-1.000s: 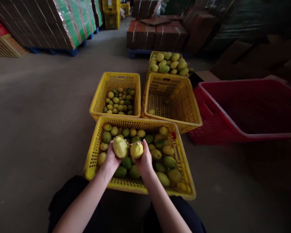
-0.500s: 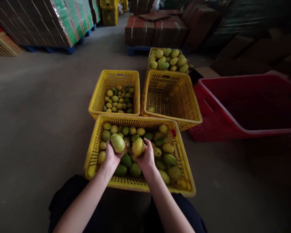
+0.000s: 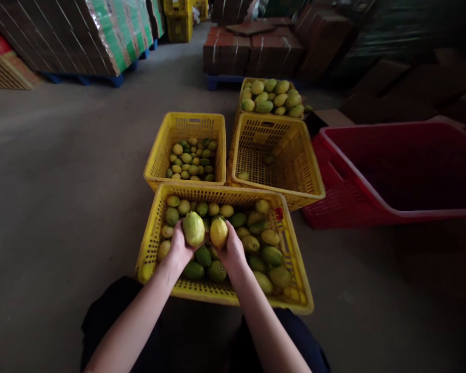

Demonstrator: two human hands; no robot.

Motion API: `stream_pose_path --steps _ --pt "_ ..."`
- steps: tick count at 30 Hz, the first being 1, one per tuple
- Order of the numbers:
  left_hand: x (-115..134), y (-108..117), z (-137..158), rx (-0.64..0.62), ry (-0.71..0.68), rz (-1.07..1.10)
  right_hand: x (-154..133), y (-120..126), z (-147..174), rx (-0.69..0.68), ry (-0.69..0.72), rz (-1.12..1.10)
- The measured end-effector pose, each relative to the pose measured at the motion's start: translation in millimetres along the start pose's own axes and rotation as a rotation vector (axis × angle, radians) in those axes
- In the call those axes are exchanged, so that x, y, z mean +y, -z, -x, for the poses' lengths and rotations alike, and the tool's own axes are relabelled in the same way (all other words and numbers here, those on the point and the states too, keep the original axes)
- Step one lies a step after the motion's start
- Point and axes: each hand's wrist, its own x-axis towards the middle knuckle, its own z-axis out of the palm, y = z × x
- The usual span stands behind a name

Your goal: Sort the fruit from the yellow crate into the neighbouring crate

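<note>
My left hand [image 3: 180,245] is closed around a large, bumpy, yellow-green lemon [image 3: 193,229]. In my right hand [image 3: 233,246] is a smaller, yellower lemon [image 3: 219,233], its thumb along the right side. Both hands are close together above the near yellow crate [image 3: 301,282], where many green and yellow lemons [image 3: 272,256] lie loose. The far fingers of each hand are mostly hidden behind the fruit.
Behind the near crate stand a left yellow crate [image 3: 153,165] with small lemons and a right yellow crate [image 3: 316,178] with only a few. A fuller crate [image 3: 242,106] is farther back. A red bin [image 3: 336,150] stands right; strapped boxes [image 3: 274,54] sit on a pallet.
The left lemon has turned more upright and shifted slightly right. The right lemon has tilted and moved slightly left, so the two are closer together. Both stay held.
</note>
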Motion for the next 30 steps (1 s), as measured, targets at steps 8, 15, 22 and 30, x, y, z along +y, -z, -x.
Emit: stream_pose_path --steps 8,15,22,30 --pt "8.3 -17.5 18.5 -0.027 0.004 -0.145 2.5 -4.2 9.4 -0.193 0.141 0.055" --pt "8.9 -18.8 18.6 0.02 -0.07 -0.108 5.1 -5.1 13.5 -0.179 0.102 -0.054" --pt "5.0 -23.2 24.0 0.086 -0.105 -0.181 2.0 -3.2 12.0 -0.146 -0.003 -0.043" --pt "2.6 -21.7 25.6 0.006 -0.116 -0.179 -0.4 -1.0 11.8 -0.111 0.209 -0.049"
